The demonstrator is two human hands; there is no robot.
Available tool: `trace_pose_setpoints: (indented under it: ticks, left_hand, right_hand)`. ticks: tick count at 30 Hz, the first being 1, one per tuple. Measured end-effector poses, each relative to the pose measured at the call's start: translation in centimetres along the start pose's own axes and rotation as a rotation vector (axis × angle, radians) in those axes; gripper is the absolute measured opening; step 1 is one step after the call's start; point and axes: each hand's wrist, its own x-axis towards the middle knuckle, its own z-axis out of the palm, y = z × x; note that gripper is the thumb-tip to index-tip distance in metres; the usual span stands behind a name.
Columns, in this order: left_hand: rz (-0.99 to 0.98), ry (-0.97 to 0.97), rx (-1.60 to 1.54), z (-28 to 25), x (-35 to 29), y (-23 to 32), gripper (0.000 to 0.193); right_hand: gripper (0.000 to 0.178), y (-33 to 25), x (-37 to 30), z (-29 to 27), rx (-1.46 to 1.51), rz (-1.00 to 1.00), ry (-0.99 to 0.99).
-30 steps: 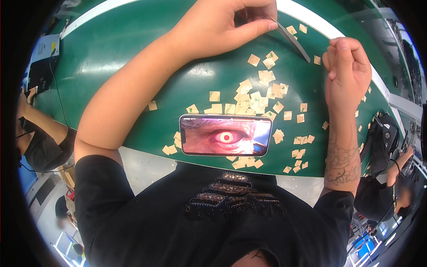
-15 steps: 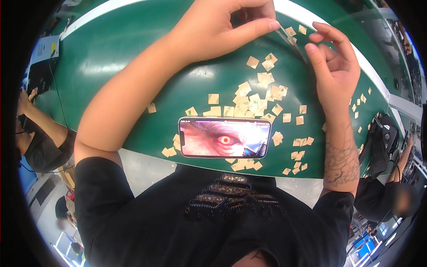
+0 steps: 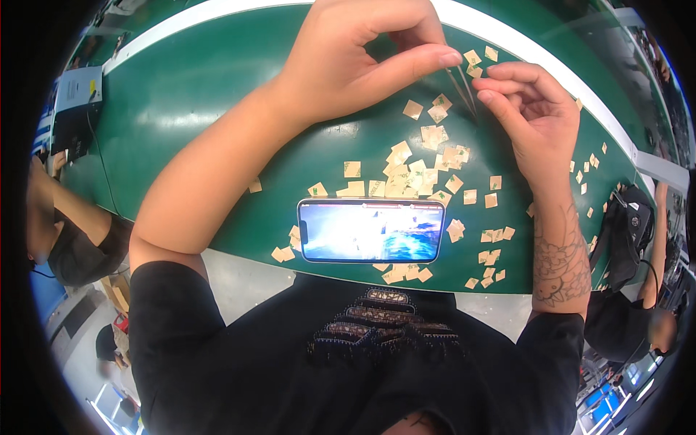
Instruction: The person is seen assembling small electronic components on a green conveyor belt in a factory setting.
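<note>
Tweezers [image 3: 462, 93] are pinched between the thumb and fingers of my left hand [image 3: 373, 61], with their slim tips pointing down and to the right over the far part of the green table. Facing them, my right hand [image 3: 540, 109] has its fingers curled and the thumb close to the index finger. Whatever may be between those fingertips is too small to make out. Small square tan pieces [image 3: 399, 174], some with green print, lie loosely scattered below both hands. A few more squares [image 3: 473, 58] rest just beyond the tweezers.
A phone [image 3: 371, 230] playing a video lies at the near edge of the green table [image 3: 181, 94]. More squares [image 3: 583, 176] are strewn on the right. A black bag [image 3: 627, 232] sits at the right edge; a grey and black box [image 3: 76, 101] with a cable stands far left. Other people sit at both sides.
My right hand has moved left, bringing its fingertips closer to the tweezers. The tweezers have swung slightly left and their tips now lie lower. The phone's picture has changed.
</note>
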Motion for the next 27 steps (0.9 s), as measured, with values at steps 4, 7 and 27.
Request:
trace_pose_setpoints:
  ticks: [4, 7, 27]
  left_hand:
    - [0.017, -0.031, 0.064, -0.3, 0.4, 0.8, 0.012]
    - [0.098, 0.006, 0.036, -0.2, 0.4, 0.7, 0.013]
    - [-0.058, -0.079, -0.008, 0.5, -0.2, 0.7, 0.009]
  right_hand:
    - [0.023, 0.1, -0.1, -0.1, 0.035, -0.024, 0.026]
    - [0.024, 0.1, -0.2, -0.3, 0.026, -0.011, -0.002]
    - [0.02, 0.3, -0.4, -0.3, -0.211, -0.19, -0.057]
